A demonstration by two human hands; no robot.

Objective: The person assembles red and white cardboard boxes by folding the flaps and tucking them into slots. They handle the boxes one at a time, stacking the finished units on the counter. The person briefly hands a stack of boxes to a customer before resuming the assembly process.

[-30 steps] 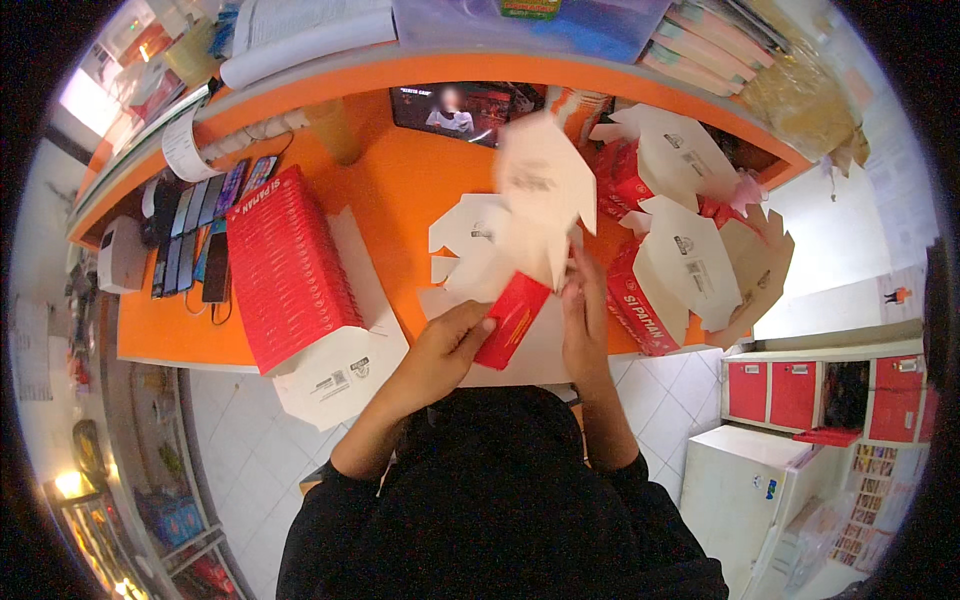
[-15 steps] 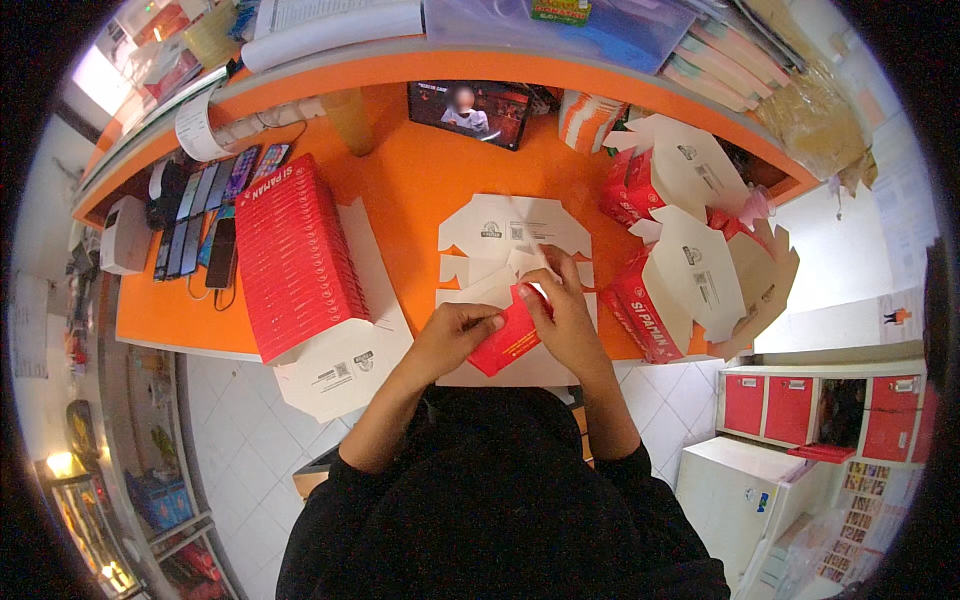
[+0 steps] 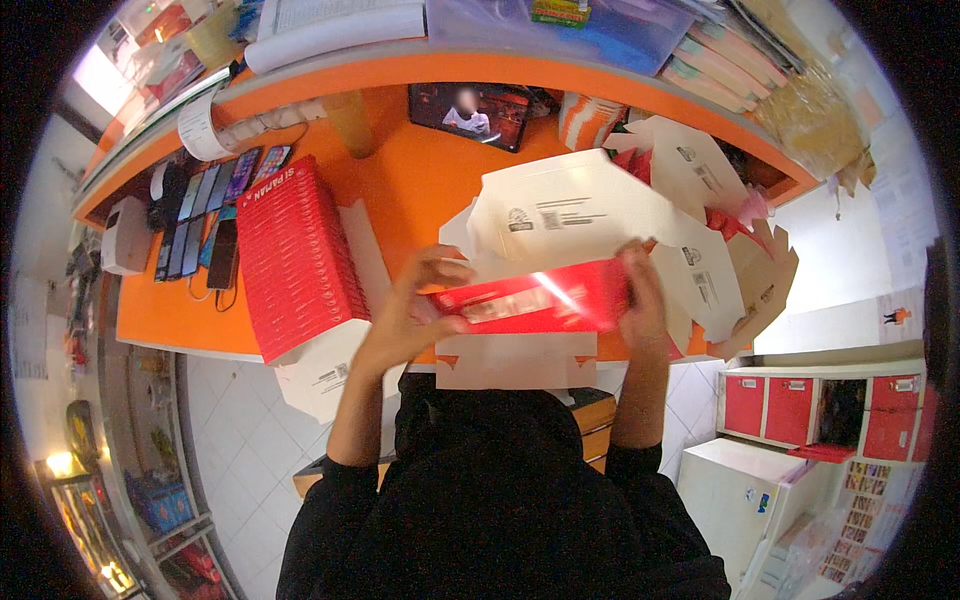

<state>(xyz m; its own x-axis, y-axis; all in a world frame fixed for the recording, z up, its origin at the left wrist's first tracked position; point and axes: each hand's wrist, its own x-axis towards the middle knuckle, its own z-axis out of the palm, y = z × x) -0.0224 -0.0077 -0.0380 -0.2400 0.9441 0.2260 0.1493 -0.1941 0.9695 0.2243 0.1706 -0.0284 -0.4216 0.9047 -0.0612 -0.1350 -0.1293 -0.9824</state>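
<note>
A partly folded paperboard takeaway box, red outside and white inside, is held over the near middle of the orange table. Its white lid flap stands up toward the far side. At the box's left end my left hand has the thumb at the front and the fingers above the edge. The right end is gripped by my right hand, which is blurred, with the fingers partly hidden. Beneath the box lies a flat box blank, its near edge reaching the table's front.
A tall stack of red box blanks stands at the left. Several phones lie beyond it. Formed boxes crowd the right side. A tablet leans at the back under the orange shelf.
The small red panel both hands were folding is now one end of an opened-up box. My hands have moved apart, the right one rightward, and the lid flap has risen.
</note>
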